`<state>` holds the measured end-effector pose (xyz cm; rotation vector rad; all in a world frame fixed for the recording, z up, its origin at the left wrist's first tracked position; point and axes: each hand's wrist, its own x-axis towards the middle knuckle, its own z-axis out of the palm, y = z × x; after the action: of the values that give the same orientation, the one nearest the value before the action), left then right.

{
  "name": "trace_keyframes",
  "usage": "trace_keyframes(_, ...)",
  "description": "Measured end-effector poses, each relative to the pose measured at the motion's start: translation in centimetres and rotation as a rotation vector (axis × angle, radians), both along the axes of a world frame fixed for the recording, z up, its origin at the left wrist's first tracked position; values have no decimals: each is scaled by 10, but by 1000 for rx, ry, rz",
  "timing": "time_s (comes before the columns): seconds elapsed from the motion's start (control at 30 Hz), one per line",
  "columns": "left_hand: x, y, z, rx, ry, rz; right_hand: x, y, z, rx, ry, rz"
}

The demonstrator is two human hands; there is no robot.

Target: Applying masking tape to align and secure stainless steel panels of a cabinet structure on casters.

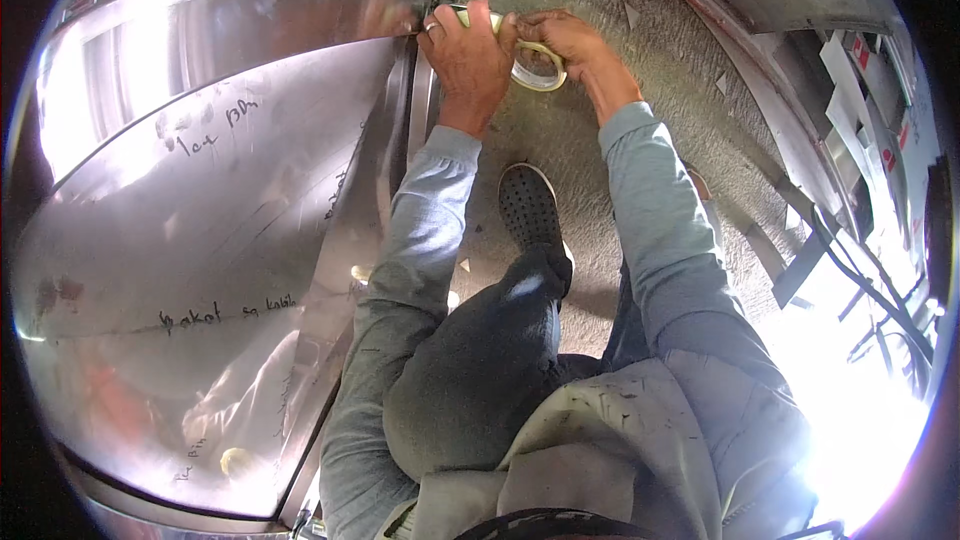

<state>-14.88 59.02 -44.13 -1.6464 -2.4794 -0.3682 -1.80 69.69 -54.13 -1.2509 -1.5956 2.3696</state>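
A pale yellow roll of tape (541, 83) hangs from my right hand (562, 38), whose fingers are closed on its upper rim. A pale strip of the tape (463, 16) shows between the fingers of my left hand (463, 62). My left hand wears a ring, and its fingers are bent over the strip at the far right corner of a shiny metal panel (250, 230). The thumb of that hand almost meets the right fingertips. What lies under my left palm is hidden.
Handwritten marks cover the panel, which has a raised metal band (270, 35) along its far side. Rough concrete floor (640, 70) lies beyond my hands and around my dark perforated shoe (528, 205). Sheet metal offcuts (850, 110) and strips are piled at the right, beside strong glare.
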Motion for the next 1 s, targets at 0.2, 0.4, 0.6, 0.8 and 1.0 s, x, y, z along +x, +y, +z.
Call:
trace_keyframes(0.2,5,12,-15,46,-80,2,101,38,-38,678,-363,-148)
trace_keyframes(0.4,-12,-7,-22,104,61,-26,87,-29,95,911,-740,-136)
trace_keyframes(0.6,-5,0,-8,-34,5,57,83,-63,102,1045,-957,51)
trace_keyframes(0.8,6,1,-6,-38,-59,43,44,-60,107,1108,-578,-132)
trace_keyframes(1.0,1,-9,5,3,-161,-96,56,-26,74,1069,-754,-25)
